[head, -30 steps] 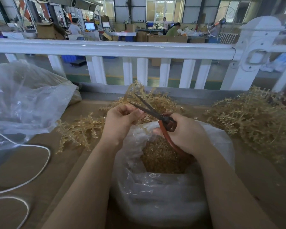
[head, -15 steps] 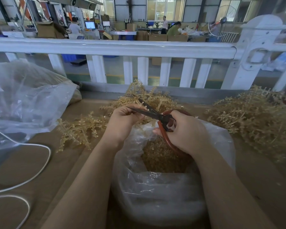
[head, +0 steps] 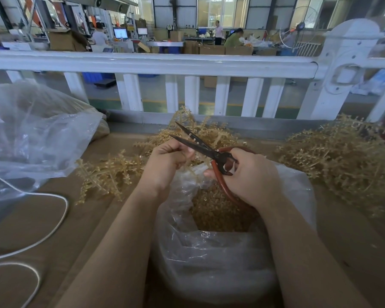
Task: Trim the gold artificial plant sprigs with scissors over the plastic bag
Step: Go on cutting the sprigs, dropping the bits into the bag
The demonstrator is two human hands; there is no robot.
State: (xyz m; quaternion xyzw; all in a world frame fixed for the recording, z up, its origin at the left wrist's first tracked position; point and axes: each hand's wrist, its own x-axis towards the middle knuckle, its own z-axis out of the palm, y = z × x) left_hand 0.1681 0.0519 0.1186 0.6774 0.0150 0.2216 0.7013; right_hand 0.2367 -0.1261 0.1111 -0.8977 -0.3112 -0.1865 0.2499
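Gold sprig material held in the left hand (head: 165, 167) is largely hidden by the curled fingers; only a pale stem below the fist can be made out. The scissors (head: 206, 150) are gripped by the right hand (head: 249, 176) directly above the clear plastic bag (head: 209, 258), their red loop handles partly covered. Trimmed gold pieces (head: 216, 210) are seen inside the bag. Loose sprig piles (head: 338, 161) lie right of and behind the bag on a brown cardboard-covered surface (head: 53, 218); a white railing (head: 151, 63) and a workshop lie beyond. Compared with half a second earlier, the blades are opened wider.
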